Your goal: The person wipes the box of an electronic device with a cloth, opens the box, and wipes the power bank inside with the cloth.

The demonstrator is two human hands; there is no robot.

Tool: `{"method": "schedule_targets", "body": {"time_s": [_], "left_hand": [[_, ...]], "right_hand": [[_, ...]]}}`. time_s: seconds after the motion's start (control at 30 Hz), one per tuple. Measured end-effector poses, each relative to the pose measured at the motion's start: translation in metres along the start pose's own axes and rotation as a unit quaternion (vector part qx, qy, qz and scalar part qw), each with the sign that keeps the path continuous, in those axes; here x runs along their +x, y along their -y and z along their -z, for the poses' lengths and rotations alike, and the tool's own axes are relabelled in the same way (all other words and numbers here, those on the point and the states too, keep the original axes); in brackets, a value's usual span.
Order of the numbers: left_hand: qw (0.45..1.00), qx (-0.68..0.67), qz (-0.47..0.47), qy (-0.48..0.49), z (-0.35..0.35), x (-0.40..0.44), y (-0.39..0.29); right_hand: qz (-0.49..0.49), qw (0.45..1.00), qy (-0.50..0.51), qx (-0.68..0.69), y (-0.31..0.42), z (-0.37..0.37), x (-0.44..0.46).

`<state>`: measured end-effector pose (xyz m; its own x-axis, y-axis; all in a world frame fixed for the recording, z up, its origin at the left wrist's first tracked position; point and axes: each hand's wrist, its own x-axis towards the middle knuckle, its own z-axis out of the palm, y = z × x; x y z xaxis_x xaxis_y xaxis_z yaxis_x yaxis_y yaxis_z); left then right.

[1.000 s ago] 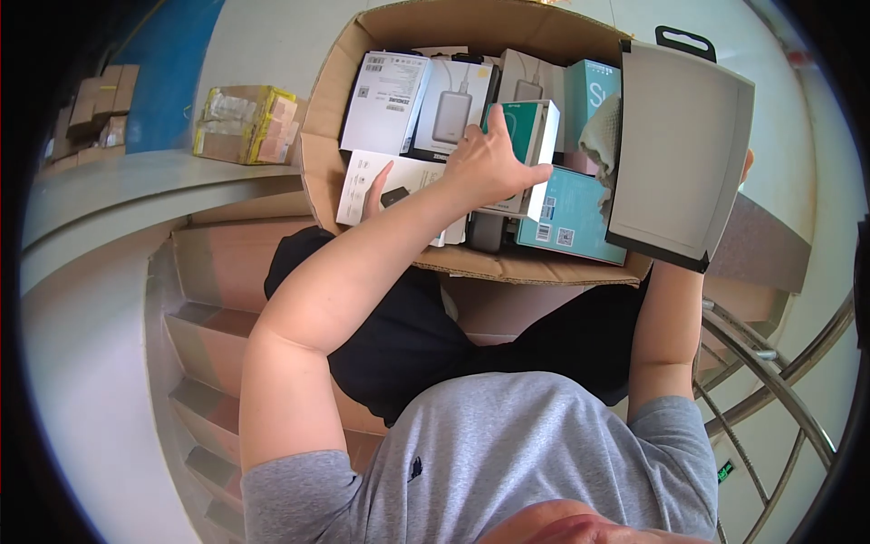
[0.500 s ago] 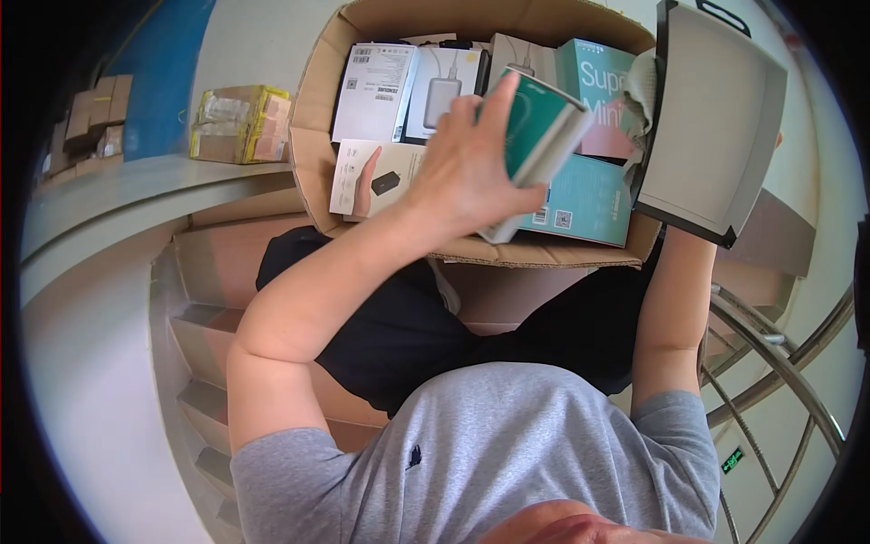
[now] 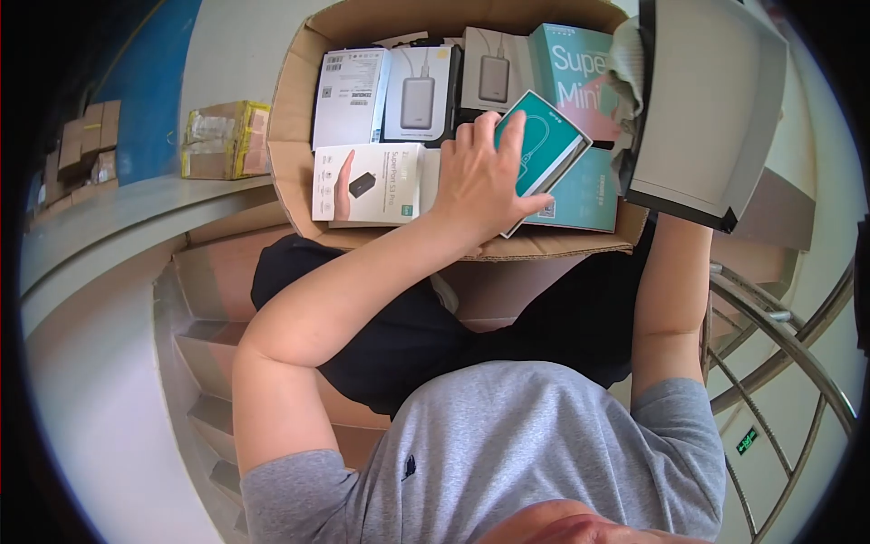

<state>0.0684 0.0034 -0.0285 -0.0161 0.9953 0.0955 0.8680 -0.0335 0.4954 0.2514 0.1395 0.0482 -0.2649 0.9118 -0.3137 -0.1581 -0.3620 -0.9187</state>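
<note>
My left hand (image 3: 485,172) holds a small teal box (image 3: 540,154) with white edges and a line drawing on its face. The index finger lies over its upper left side and the thumb is by its lower edge. Beneath it stands a cardboard carton (image 3: 288,109) packed with product boxes. My right forearm (image 3: 675,281) runs up behind a large white box part with black edges (image 3: 711,118); that hand and its fingers are hidden. A crumpled grey textured piece (image 3: 625,77) sits at the left side of this white part.
The carton holds a Super Mini box (image 3: 571,68), white power bank boxes (image 3: 421,95) and a SuperPort S3 Pro box (image 3: 367,181). A taped parcel (image 3: 217,140) stands on the ledge (image 3: 136,204). Stairs (image 3: 213,349) lie lower left, a metal railing (image 3: 788,344) right.
The teal box has tipped flatter, its drawn face now turned toward me. My left hand has turned with it and sits slightly lower. The carton appears shifted left as the view moved.
</note>
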Motion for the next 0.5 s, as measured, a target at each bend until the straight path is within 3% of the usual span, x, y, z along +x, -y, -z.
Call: {"method": "schedule_targets", "body": {"time_s": [0.33,0.5], "left_hand": [[0.998,-0.015,-0.034,0.056,0.012,-0.011,0.015],[0.995,-0.007,-0.059,0.082,0.011,-0.012,0.013]], "right_hand": [[-0.008,0.997,-0.028,-0.077,0.007,0.004,-0.02],[-0.061,0.986,0.13,-0.082,-0.007,0.02,-0.017]]}}
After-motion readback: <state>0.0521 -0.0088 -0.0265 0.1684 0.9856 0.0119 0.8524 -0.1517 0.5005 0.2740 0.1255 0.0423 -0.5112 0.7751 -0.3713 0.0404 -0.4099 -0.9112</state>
